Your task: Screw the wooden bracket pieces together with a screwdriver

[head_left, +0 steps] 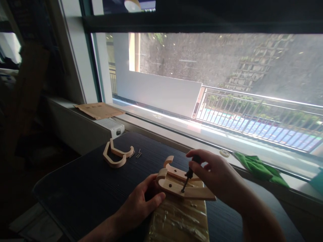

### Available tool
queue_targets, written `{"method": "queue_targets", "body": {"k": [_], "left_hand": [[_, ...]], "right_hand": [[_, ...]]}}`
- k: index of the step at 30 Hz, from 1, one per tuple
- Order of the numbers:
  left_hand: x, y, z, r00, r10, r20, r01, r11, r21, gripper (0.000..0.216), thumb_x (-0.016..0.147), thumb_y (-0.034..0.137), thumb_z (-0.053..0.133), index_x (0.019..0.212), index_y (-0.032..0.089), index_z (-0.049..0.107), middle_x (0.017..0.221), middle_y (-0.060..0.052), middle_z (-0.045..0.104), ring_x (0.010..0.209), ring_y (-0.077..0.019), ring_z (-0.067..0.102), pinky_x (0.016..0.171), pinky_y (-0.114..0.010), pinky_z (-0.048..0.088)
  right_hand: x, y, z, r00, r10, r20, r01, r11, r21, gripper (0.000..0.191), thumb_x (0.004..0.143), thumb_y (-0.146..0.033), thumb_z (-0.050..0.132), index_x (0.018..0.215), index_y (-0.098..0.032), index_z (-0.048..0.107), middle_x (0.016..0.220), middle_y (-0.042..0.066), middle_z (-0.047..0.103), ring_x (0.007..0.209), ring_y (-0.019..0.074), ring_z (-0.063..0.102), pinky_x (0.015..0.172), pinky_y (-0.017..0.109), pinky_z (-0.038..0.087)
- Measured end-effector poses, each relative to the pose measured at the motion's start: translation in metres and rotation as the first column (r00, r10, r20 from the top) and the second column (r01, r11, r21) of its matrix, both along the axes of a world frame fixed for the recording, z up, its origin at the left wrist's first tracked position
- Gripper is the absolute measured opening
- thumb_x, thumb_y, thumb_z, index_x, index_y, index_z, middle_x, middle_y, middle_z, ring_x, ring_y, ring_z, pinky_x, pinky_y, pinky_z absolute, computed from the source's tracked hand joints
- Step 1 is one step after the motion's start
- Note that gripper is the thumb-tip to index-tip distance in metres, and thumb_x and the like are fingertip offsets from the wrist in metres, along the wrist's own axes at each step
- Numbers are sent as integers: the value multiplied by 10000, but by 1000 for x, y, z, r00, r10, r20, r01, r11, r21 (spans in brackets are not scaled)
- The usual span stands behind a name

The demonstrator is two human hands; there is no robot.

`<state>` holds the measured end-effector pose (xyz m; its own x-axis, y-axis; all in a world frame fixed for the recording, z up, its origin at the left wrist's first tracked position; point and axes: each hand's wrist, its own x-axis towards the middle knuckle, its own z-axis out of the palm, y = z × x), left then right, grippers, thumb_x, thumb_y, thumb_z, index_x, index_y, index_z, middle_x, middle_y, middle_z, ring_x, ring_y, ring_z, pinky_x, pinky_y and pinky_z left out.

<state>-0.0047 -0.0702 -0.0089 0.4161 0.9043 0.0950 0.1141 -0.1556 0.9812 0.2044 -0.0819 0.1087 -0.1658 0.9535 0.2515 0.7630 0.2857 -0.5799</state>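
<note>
In the head view, a screwdriver (190, 171) is gripped in the right hand (210, 170), its tip set at a hole of the near wooden hook (199, 194), laid on a wrapped block (179, 223). Beside the curled end, the left hand (141, 203) is placed, its fingers partly hidden; its grip cannot be told. Fastening seems in hand; straight, steady turning is called for.

Dark table (88, 191), two wooden hooks (118, 164), loose screws (139, 155), wrapped block (176, 218)

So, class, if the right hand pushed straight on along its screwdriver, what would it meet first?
Likely the near wooden hook: the screwdriver in the right hand has its tip at a hole there, though exact contact is unclear.
</note>
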Motion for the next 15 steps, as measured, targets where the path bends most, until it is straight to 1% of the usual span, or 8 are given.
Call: {"method": "queue_targets", "body": {"k": [4,7,11,13,15], "left_hand": [[1,-1,6,999,21,-28,-21,1000,0,325,763,250,584,1083,202,552,851,-3,644,835,-191,584,761,-245,455],[1,-1,7,999,18,-29,-18,1000,-2,324,764,260,577,1081,197,553,852,-3,646,833,-191,589,753,-244,458],[0,0,0,997,54,-58,-55,998,-5,444,776,282,569,1195,182,461,873,-15,642,873,-200,590,797,-274,453],[0,1,-5,995,81,-66,-81,997,-7,502,775,302,574,1234,177,414,873,-21,635,892,-209,588,803,-287,455],[0,1,-8,996,69,-53,-70,997,-18,520,781,314,570,1249,177,388,871,-22,627,902,-213,587,805,-294,460]], "right_hand": [[-1,5,-3,1000,-1,-7,1,1000,16,225,803,-352,488,957,-250,618,694,-22,586,604,124,534,580,245,404],[-1,6,-4,1000,-29,8,29,999,14,230,804,-372,485,945,-250,619,678,-24,588,584,123,527,570,247,395],[0,1,-2,997,-78,29,77,996,43,244,803,-383,489,967,-265,625,696,-21,611,594,132,537,577,252,394],[-1,-2,-1,998,-63,15,62,996,57,258,794,-374,508,1008,-282,617,727,-22,622,617,135,549,592,251,401],[-3,-3,0,1000,-31,2,31,998,56,252,783,-349,529,1014,-295,615,745,-28,631,629,132,558,601,246,406]]}}
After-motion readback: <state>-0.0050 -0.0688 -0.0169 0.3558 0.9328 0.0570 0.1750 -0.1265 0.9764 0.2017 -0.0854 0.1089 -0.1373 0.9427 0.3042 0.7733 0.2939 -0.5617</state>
